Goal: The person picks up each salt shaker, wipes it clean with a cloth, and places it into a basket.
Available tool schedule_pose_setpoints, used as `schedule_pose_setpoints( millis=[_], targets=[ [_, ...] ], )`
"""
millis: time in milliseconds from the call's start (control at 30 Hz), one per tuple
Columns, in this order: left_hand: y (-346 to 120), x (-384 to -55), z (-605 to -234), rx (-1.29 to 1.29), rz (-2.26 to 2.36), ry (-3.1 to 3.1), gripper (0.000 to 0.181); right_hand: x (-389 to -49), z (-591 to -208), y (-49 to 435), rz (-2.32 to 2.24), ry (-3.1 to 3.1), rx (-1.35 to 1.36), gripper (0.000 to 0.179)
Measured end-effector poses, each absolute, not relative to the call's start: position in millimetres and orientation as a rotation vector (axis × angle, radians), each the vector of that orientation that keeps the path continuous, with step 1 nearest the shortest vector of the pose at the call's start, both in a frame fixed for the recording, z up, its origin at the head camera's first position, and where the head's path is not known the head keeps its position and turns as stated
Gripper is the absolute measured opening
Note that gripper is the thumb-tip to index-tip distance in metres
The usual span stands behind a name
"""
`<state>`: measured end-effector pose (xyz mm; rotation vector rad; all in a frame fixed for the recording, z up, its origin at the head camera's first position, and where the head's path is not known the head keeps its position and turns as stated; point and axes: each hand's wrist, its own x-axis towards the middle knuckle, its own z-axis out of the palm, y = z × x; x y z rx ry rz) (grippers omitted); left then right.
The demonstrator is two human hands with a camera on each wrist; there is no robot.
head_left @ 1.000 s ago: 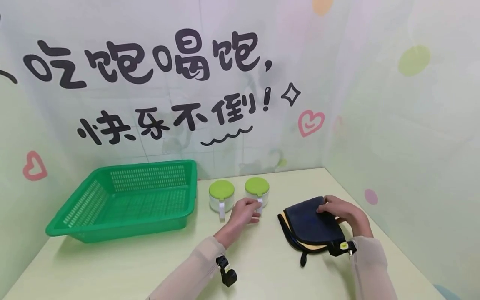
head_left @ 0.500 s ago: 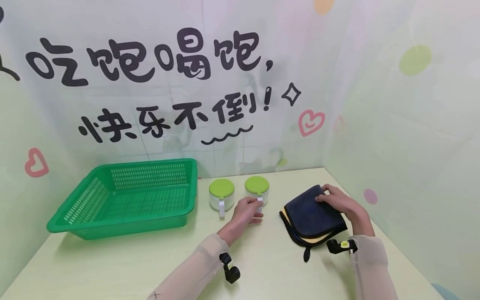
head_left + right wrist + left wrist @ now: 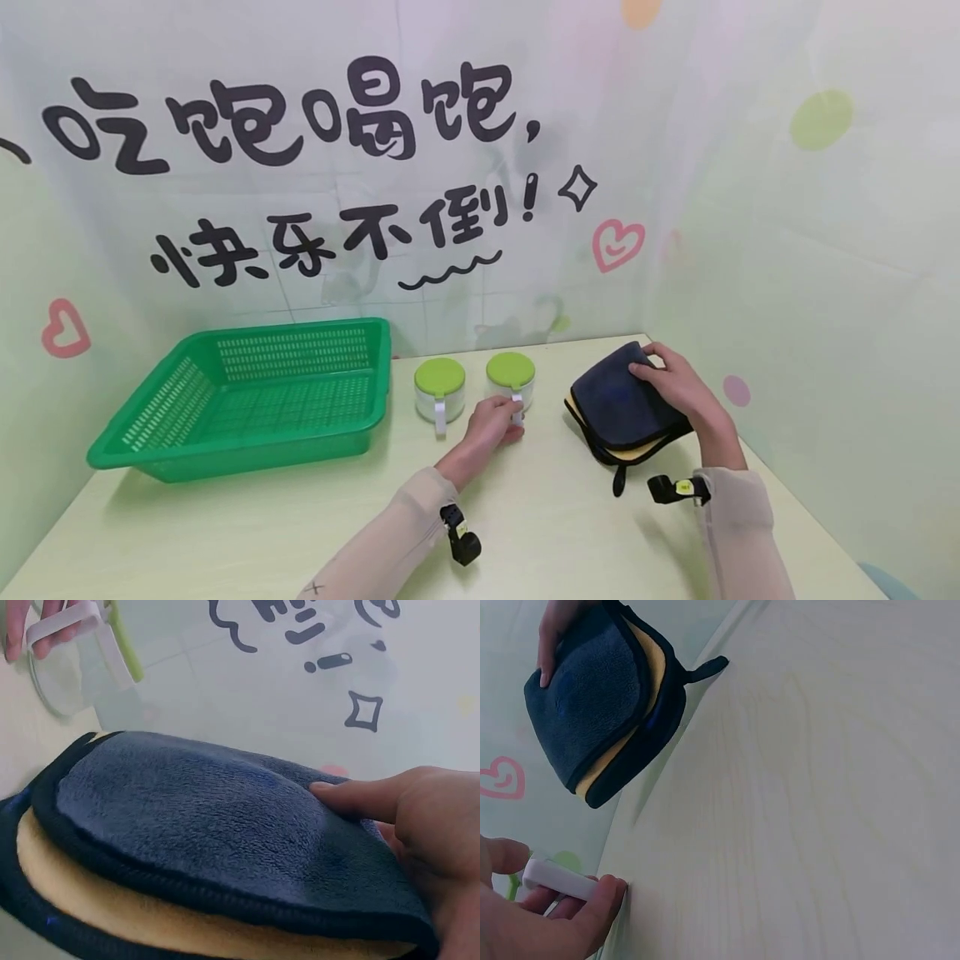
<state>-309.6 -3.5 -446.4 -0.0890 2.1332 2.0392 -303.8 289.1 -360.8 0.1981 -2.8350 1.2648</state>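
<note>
My right hand [image 3: 678, 385] pinches a folded cloth [image 3: 618, 400] by its far right edge, thumb on top, and holds it raised over the right side of the table. The cloth is dark blue plush outside with a yellow inner side [image 3: 112, 904], black edging and a small hanging loop [image 3: 707, 669]. My left hand [image 3: 491, 429] grips the white handle [image 3: 559, 879] of the right one of two clear jars with green lids [image 3: 511, 370]. That jar stands on the table, partly hidden behind the hand. Its twin, a second lidded jar [image 3: 439, 392], stands just to the left.
A green plastic basket [image 3: 247, 467] with slotted walls stands at the back left. A printed wall sheet [image 3: 450, 308] rises behind the table [image 3: 262, 533], and another wall [image 3: 825, 333] runs along the right side.
My right hand has lifted the cloth up and toward the back of the table. The left hand stays on the jar's handle, nearly still.
</note>
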Motion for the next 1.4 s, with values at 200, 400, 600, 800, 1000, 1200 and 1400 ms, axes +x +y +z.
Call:
schedule_pose_setpoints(
  millis=[200, 400, 600, 800, 1000, 1200, 1400],
  targets=[
    [0.1, -313.3, -448.1, -0.049, 2.076, 2.083, 0.031, -300.7, -353.1, 289.3, 1.267, -2.79, 0.25, 0.042],
    [0.5, -313.3, -453.0, -0.008, 2.047, 2.104, 0.034, -293.1, -346.9, 289.0, 1.29, -2.78, 0.238, 0.044],
    [2.7, -313.0, -454.4, 0.077, 2.049, 2.139, 0.043, -290.4, -343.5, 289.6, 1.293, -2.765, 0.234, 0.045],
    [9.1, -315.6, -452.3, 0.055, 2.073, 2.175, 0.037, -293.8, -340.9, 285.5, 1.316, -2.782, 0.214, 0.047],
    [14.4, -317.4, -451.2, -0.068, 2.063, 2.302, 0.033, -296.0, -340.4, 283.6, 1.308, -2.786, 0.203, 0.046],
    [13.6, -315.9, -449.5, -0.197, 2.104, 2.316, 0.025, -296.2, -343.1, 286.7, 1.301, -2.787, 0.171, 0.047],
    [8.8, -313.7, -444.3, -0.2, 2.127, 2.303, 0.021, -295.5, -344.9, 289.5, 1.291, -2.779, 0.164, 0.046]
  ],
)
